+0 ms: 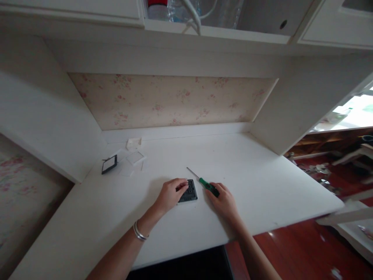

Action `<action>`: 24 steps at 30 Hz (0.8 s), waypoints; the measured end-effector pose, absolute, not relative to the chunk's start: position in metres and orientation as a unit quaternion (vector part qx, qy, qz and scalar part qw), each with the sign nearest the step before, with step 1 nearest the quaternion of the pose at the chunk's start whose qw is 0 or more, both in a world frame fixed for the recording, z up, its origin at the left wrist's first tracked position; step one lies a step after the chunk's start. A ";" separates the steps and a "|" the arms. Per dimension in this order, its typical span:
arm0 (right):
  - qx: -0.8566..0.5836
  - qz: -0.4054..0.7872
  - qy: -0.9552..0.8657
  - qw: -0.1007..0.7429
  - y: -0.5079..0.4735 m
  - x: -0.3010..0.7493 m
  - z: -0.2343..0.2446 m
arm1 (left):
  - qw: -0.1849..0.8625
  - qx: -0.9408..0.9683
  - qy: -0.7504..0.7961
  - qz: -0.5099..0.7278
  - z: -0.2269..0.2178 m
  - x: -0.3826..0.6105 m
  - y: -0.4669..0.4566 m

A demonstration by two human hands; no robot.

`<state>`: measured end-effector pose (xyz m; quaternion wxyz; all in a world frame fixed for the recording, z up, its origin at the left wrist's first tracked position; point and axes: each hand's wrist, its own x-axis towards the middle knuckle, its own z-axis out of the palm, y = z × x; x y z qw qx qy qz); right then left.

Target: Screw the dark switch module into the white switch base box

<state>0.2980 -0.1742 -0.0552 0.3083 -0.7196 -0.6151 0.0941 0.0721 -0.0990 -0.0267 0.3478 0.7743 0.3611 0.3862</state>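
Observation:
A small square black plastic part (191, 193), seemingly a housing with raised details, lies on the white desk (247, 171). Over its left side is my left hand (171, 193), thumb and fingers pinched together; whatever is between the fingertips is too small to make out. My right hand (223, 200) rests on the desk just right of the part, fingers closed around the green handle of a screwdriver (205, 184). The screwdriver's metal shaft points away to the upper left, its tip lying beyond the black part.
At the left back lie a black frame (109, 164), several clear plastic pieces (135, 158) and a whitish packet (134, 144). A shelf with bottles (158, 11) and a hanging white cable (192, 17) is overhead. Side panels (303, 93) flank the desk.

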 end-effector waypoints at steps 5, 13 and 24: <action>-0.721 0.090 -0.614 0.307 -0.174 0.299 -0.056 | 0.329 0.807 0.338 0.355 -0.030 0.079 -0.099; -0.719 0.089 -0.615 0.312 -0.174 0.299 -0.054 | 0.335 0.813 0.302 0.369 -0.021 0.090 -0.097; -0.721 0.104 -0.614 0.304 -0.174 0.300 -0.054 | 0.355 0.798 0.304 0.379 -0.033 0.095 -0.095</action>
